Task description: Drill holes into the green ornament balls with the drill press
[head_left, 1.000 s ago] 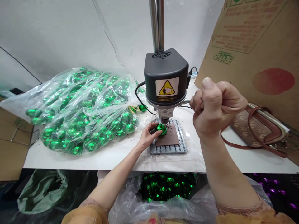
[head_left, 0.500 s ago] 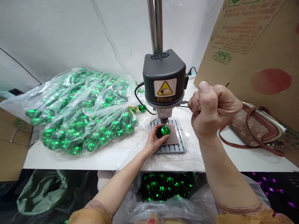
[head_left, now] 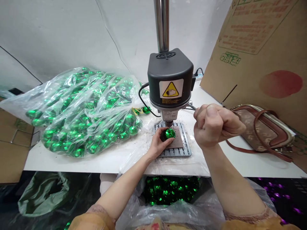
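A shiny green faceted ball (head_left: 170, 133) rests on a brown board, pinched from the left between the thumb and fingers of my left hand (head_left: 160, 141). Right above it is the chuck (head_left: 169, 123) of a small bench drill press (head_left: 169, 81) with a black motor housing and a yellow warning label. The bit is too small to make out. My right hand (head_left: 212, 124) is closed in a fist at the right of the machine, round the end of its feed lever (head_left: 192, 106). Most of that lever is hidden in the fist.
A clear bag of green balls (head_left: 91, 115) lies left of the press. A slotted base plate (head_left: 185, 143) carries the board; dark shavings are scattered around. Below the table edge sits an open bag of green balls (head_left: 171, 190). A handbag (head_left: 266, 127) and cardboard box (head_left: 254, 64) stand right.
My right fist has moved down beside the drill press, with the lever. My left hand and the green ball have stayed in place on the board.
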A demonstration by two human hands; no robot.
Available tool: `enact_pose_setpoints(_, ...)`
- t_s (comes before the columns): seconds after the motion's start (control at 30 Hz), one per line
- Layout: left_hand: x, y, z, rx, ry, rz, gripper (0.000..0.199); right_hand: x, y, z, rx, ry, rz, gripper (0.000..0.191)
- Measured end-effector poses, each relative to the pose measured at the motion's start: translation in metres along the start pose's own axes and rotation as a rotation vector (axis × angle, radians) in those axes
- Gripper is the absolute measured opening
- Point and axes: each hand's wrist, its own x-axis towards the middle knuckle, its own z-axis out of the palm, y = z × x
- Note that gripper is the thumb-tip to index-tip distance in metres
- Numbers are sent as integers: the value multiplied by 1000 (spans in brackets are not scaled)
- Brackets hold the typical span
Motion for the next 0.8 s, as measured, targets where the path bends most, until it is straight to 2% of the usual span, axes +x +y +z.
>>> enact_pose_setpoints(0.3,-1,1,0,19,10,18,51,-7,7,-9,117,-85,-136,46)
enact_pose_setpoints(0.8,-2,1,1,2,34,1,51,-22,9,-17,127,-126,-148,43)
